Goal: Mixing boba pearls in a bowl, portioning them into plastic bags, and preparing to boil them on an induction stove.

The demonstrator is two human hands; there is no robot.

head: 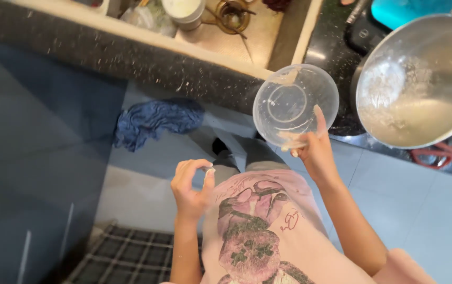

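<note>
Two hands of mine are up in front of my chest, well apart from each other. My right hand holds a clear plastic bowl by its near rim, forefinger stretched up along the side and the other fingers pinching the edge from below, so the bowl is tipped with its open mouth facing me; streaks of pale batter cling to the inside and to the rim just by my fingers. My left hand holds nothing I can make out, its fingers curled narrow with thumb and forefinger tips nearly touching, and a dab of white stuff sits on them. Beyond and to the right of my right hand, a large steel mixing bowl stands on the dark speckled counter, with pale batter and flour inside it. Under that bowl, just right of my right hand, something red peeks out; I cannot tell what it is. Past my left hand, down on the pale tiled floor, lies a crumpled blue cloth, and below my left elbow a chequered mat
</note>
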